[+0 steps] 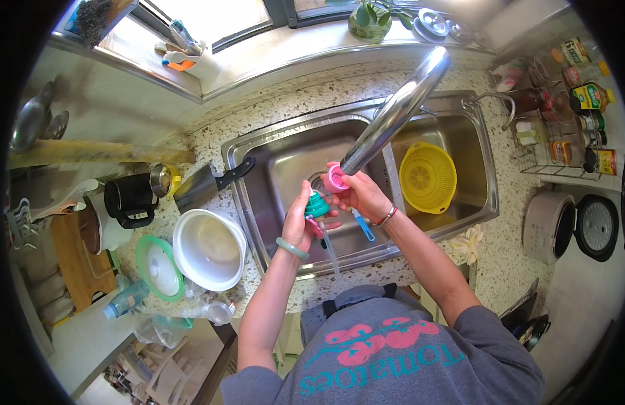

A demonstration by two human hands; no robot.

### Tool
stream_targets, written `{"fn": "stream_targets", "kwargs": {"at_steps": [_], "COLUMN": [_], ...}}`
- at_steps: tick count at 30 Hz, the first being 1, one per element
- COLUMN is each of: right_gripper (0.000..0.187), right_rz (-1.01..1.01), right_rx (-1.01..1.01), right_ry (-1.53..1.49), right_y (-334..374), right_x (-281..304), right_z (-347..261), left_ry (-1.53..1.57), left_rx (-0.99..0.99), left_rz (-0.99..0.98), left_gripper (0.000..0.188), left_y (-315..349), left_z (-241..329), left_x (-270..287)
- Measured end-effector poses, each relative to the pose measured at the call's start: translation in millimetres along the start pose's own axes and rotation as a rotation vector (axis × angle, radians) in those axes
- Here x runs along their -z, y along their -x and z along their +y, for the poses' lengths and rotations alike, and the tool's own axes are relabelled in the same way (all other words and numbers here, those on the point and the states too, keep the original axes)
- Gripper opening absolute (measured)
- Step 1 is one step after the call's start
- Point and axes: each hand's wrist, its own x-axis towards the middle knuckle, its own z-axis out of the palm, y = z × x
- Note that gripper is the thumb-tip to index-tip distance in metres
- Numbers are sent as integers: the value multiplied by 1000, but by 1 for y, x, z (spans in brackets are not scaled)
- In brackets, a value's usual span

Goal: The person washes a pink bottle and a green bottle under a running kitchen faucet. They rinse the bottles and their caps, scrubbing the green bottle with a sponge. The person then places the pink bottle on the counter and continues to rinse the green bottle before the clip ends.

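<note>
Holding pink cap (337, 177) in right hand (364, 198), faucet (395, 113) just above; left hand (298, 224) grips green lid (317, 204) alongside; sink (295, 156) below both, presumably for drips.

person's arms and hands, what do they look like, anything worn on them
Both hands are bare, without gloves, and the forearms are uncovered below short grey sleeves. The left hand has a smooth, rounded pale green bangle at its wrist; the right has slim reddish and silvery bands.
</note>
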Motion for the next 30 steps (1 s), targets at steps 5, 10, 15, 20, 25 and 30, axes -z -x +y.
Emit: {"fn": "stream_targets", "kwargs": {"at_steps": [5,10,15,20,25,30], "right_gripper": [30,29,31,33,23,25], "right_rz": [182,307,349,326,397,396], "right_rx": [-15,44,-89,-49,601,456], "right_ry": [358,524,456,520,771,642], "right_y": [-4,-13,-3,10,31,34], "right_x": [12,3,3,1,-9,0], "right_z": [9,5,-7,-14,-7,-15], "left_ry": [-77,-84,9,-2,67,41], "left_rx": [8,1,185,294,175,145], "left_rz": [22,-12,-174,-210,-215,-205], "left_gripper": [35,34,46,48,49,48], "left_y": [-16,-15,-32,-37,-36,-36], "left_z": [-17,-14,-10,-16,-21,-21], "left_x": [-2,-16,-2,-3,-11,-14]}}
